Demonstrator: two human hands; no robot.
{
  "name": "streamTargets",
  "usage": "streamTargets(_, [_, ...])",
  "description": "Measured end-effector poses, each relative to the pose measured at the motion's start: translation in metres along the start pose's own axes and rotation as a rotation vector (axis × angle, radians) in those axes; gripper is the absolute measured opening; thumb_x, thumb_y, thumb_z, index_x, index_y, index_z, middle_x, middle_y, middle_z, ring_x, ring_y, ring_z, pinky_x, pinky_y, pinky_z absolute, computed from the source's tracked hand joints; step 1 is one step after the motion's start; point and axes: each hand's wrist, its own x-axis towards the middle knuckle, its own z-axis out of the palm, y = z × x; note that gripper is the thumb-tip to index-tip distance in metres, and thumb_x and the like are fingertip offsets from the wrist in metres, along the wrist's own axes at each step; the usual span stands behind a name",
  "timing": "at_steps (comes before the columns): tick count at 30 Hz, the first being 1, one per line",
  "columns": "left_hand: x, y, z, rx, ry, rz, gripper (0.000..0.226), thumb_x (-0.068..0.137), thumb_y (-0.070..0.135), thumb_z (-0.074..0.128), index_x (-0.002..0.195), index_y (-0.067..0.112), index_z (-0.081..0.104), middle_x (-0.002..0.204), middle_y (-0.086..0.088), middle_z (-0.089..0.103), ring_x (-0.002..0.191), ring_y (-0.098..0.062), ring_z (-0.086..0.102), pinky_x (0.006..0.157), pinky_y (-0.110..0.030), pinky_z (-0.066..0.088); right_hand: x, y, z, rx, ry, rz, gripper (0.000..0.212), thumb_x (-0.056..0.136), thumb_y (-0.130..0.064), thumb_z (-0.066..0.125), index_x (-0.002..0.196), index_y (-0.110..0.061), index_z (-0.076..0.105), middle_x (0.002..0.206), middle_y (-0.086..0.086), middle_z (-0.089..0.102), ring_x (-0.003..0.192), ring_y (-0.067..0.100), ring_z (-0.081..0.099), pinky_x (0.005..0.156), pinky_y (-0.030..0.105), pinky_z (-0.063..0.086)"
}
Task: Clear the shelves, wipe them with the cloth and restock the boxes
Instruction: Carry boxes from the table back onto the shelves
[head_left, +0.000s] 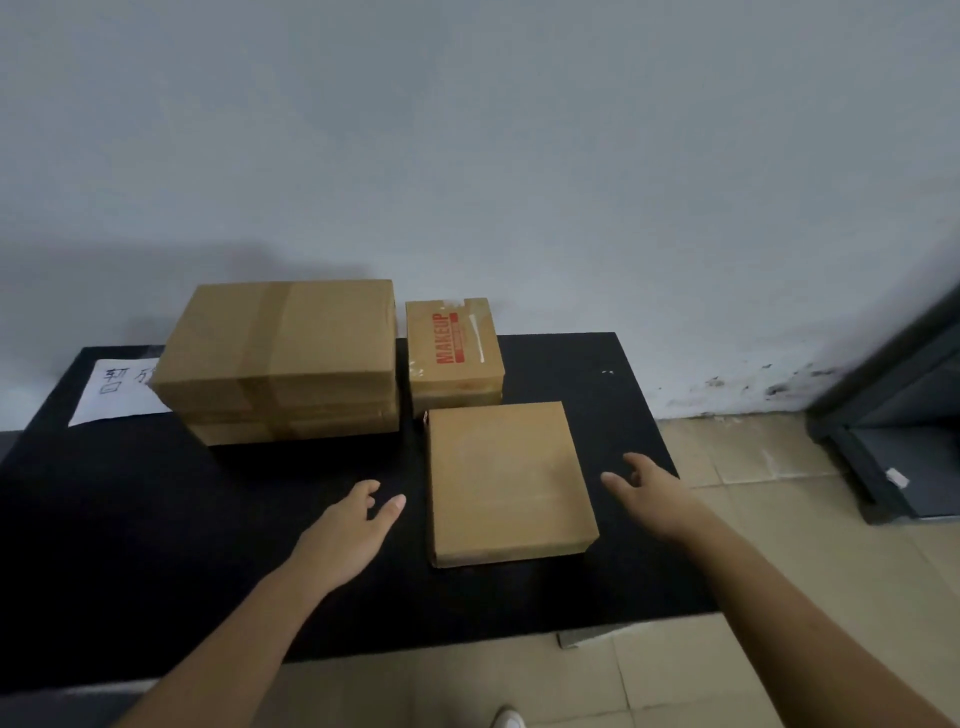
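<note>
Hands open and empty: left hand (353, 525), right hand (649, 493). Hovered just beside flat box (506, 480), lying between them on black mat (156, 519). Past left hand, stacked boxes (280, 358); past flat box, MAKEUP box (454, 348).

The black table (156, 545) carries a box stack (280, 358), a MAKEUP box (454, 353) beside it and a flat box (506, 483). A paper sheet (117, 392) lies rear-left.

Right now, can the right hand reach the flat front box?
Probably yes: the right hand hovers open beside the flat front box, only bare black mat between them.
</note>
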Motion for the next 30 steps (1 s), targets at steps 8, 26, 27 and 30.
streamTargets(8, [0.047,0.012,0.053,-0.159,-0.070,-0.122,0.081,0.097,0.068,0.038,0.161,0.026,0.013,0.162,-0.001,0.034,0.143,-0.022,0.041,0.114,-0.043,0.035,0.071,0.019,0.024,0.073,-0.171,0.049,0.079,0.098,-0.055,0.054,0.161,-0.024,0.019,0.162,0.010,0.034,0.143,0.031,0.042,0.114,0.050,0.040])
streamTargets(26, [0.111,0.006,0.116,-0.463,-0.127,-0.137,0.084,0.092,0.071,0.049,0.160,0.034,0.015,0.148,0.005,0.050,0.128,-0.019,0.054,0.106,-0.040,0.045,0.126,0.039,0.101,0.321,-0.238,0.117,0.076,0.091,-0.070,0.054,0.152,-0.029,0.036,0.123,-0.008,0.058,0.104,0.013,0.059,0.085,0.034,0.046])
streamTargets(27, [0.111,0.006,0.118,-0.475,-0.113,-0.131,0.083,0.092,0.070,0.049,0.159,0.034,0.017,0.146,0.005,0.052,0.126,-0.018,0.054,0.103,-0.038,0.045,0.125,0.039,0.102,0.337,-0.220,0.110,0.075,0.091,-0.069,0.054,0.151,-0.028,0.038,0.122,-0.009,0.059,0.104,0.012,0.060,0.084,0.033,0.046])
streamTargets(30, [0.109,0.007,0.119,-0.495,-0.094,-0.130,0.078,0.094,0.066,0.049,0.158,0.033,0.021,0.143,0.006,0.053,0.122,-0.016,0.056,0.098,-0.034,0.046,0.121,0.038,0.105,0.381,-0.195,0.109,0.073,0.091,-0.067,0.055,0.151,-0.028,0.039,0.123,-0.010,0.060,0.104,0.009,0.060,0.082,0.031,0.046])
